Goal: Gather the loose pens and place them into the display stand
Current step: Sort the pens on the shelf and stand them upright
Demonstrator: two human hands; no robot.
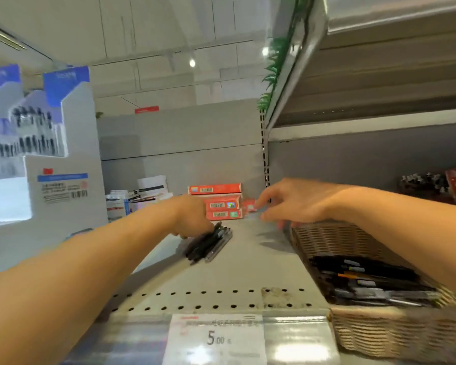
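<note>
Under your left hand (192, 217) a bundle of pens (208, 245) lies on the shelf (248, 270), fingers curled onto it to collect it; your right hand (292, 204) hovers loosely spread, empty; display stand (63, 159) sits well left.

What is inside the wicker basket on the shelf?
The wicker basket holds a heap of dark pens, one with an orange barrel. Its far end lies under the right hand, and anything beneath the pens is hidden.
</note>
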